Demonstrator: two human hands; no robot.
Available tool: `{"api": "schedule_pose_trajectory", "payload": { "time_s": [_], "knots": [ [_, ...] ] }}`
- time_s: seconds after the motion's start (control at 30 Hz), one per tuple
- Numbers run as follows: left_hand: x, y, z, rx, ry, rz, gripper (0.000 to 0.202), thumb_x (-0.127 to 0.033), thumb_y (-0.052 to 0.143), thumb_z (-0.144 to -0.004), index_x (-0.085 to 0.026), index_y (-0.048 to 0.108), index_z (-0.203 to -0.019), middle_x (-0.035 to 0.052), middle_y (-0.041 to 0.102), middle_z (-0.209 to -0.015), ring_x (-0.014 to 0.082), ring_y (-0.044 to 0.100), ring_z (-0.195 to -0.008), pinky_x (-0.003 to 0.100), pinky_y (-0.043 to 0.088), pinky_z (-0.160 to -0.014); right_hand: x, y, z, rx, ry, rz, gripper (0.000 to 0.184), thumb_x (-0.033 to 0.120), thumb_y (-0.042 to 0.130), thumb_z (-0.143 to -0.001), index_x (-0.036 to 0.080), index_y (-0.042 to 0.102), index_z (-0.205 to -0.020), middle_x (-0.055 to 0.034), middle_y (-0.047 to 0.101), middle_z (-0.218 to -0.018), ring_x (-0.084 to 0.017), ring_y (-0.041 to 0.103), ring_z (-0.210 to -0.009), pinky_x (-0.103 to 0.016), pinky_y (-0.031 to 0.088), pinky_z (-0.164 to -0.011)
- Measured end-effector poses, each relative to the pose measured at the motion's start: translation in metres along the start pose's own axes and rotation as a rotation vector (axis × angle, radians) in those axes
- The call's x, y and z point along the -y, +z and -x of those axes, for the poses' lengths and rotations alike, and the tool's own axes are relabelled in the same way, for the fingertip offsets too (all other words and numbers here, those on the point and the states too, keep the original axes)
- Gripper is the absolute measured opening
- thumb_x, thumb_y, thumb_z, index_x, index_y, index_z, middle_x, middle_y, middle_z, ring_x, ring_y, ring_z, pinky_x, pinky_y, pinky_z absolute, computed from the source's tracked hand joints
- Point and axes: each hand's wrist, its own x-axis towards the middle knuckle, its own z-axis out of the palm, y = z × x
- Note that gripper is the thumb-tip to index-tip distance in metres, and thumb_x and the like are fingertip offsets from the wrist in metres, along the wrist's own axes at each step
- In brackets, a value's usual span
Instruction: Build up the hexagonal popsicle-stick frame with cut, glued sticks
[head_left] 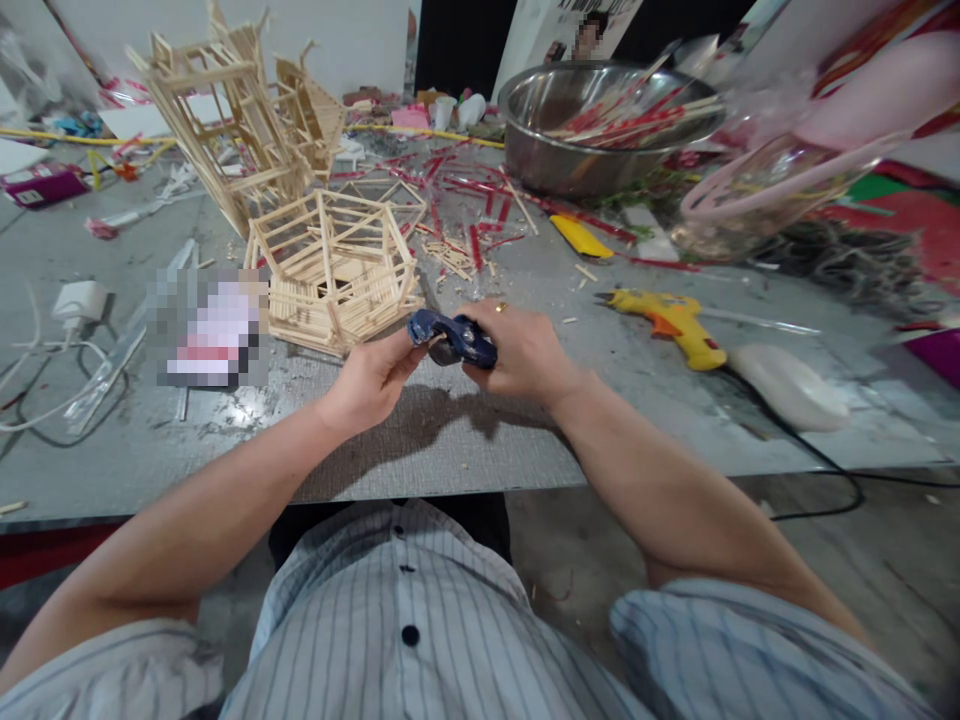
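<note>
- No text, brand or number can be read for certain
- Poster [559,25] behind the steel bowl [540,150]: dark capital letters along its top, cut by the frame edge and too blurred to spell
- Purple box [41,185] far left of the bowl: a white label, print too small to read
- Dark blue tool [452,340] in the left hand [371,375] and right hand [525,350], in front of the bowl: any marking too small to tell

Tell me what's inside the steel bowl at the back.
Red and pale sticks lie heaped in the bowl, some poking over its right rim. Its near wall hides the bottom, so what lies under them cannot be seen.
</note>
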Motion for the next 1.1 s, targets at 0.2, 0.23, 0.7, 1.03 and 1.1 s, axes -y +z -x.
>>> {"api": "schedule_pose_trajectory", "payload": {
  "time_s": [0.2, 0.23, 0.7, 1.03, 1.1],
  "knots": [
    [0.0, 0.0, 0.0, -0.021, 0.025, 0.0, 0.042, -0.046, 0.039, -0.102, -0.015, 0.067, -0.105, 0.0043, 0.067, -0.082, 0.0127, 0.058, -0.07, 0.026, 0.053, -0.067, 0.004, 0.0, 0.0, 0.038, 0.037, 0.031, 0.044, 0.027, 0.056, -0.075, 0.018, 0.063, -0.118, -0.014, 0.072, -0.105, -0.029, 0.066, -0.088, -0.035, 0.043, -0.066],
    [0.0, 0.001, 0.0, -0.028, 0.026, 0.004, 0.041, -0.045, 0.039, -0.102, -0.015, 0.066, -0.104, 0.0047, 0.068, -0.083, 0.0129, 0.058, -0.07, 0.027, 0.054, -0.068, 0.004, 0.0, 0.0, 0.036, 0.037, 0.029, 0.044, 0.027, 0.056, -0.075, 0.018, 0.063, -0.118, -0.0141, 0.072, -0.105, -0.029, 0.066, -0.087, -0.035, 0.043, -0.066],
    [0.0, 0.006, -0.002, -0.172, 0.124, -0.112, 0.035, -0.044, 0.045, -0.1, -0.016, 0.065, -0.097, 0.0005, 0.062, -0.071, 0.0106, 0.054, -0.064, 0.022, 0.049, -0.063, 0.009, 0.004, 0.002, 0.058, 0.11, 0.059, 0.047, 0.029, 0.055, -0.076, 0.015, 0.062, -0.12, -0.0163, 0.073, -0.109, -0.032, 0.068, -0.093, -0.037, 0.045, -0.069],
    [0.003, 0.006, 0.001, -0.18, -0.029, -0.023, 0.039, -0.048, 0.048, -0.098, -0.017, 0.072, -0.104, 0.0022, 0.066, -0.076, 0.0127, 0.055, -0.067, 0.026, 0.05, -0.066, 0.012, 0.004, -0.004, 0.024, 0.094, 0.014, 0.055, 0.026, 0.056, -0.073, 0.015, 0.059, -0.127, -0.0167, 0.07, -0.12, -0.033, 0.066, -0.104, -0.039, 0.047, -0.074],
    [0.0, 0.005, 0.0, -0.151, -0.057, 0.021, 0.041, -0.051, 0.049, -0.096, -0.017, 0.073, -0.102, 0.0012, 0.063, -0.072, 0.0119, 0.051, -0.064, 0.025, 0.049, -0.064, 0.011, 0.004, -0.003, 0.017, 0.083, 0.005, 0.054, 0.027, 0.055, -0.074, 0.016, 0.059, -0.126, -0.0165, 0.07, -0.119, -0.034, 0.066, -0.105, -0.039, 0.047, -0.074]
  ]
}}
